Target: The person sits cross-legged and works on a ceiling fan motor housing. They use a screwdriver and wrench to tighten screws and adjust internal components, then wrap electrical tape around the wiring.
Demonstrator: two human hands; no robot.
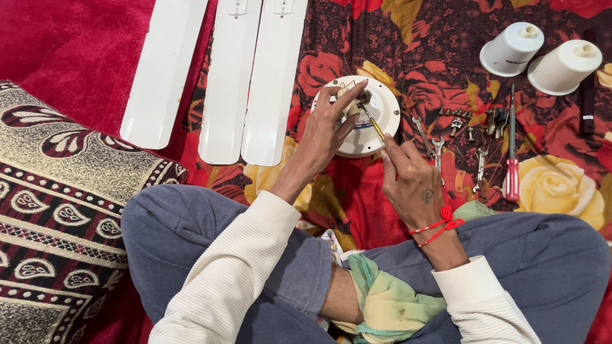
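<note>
Left hand pinches hub of white fan motor | right hand pinches thin tool | motor likely heavy, rigid; steady by rim

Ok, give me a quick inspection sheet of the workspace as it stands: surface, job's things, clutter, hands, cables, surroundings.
Surface: red floral cloth spread on the floor.
Job's things: round white fan motor housing; a thin yellow-handled tool points at its hub.
Clutter: three white fan blades side by side; two white cup-shaped covers; red-handled screwdriver; spanners and small screws and fittings; a dark bar.
Hands: left hand grips the hub of the housing; right hand holds the thin tool.
Cables: nothing seen.
Surroundings: patterned cushion on the left; green-yellow cloth in the person's lap.
</note>
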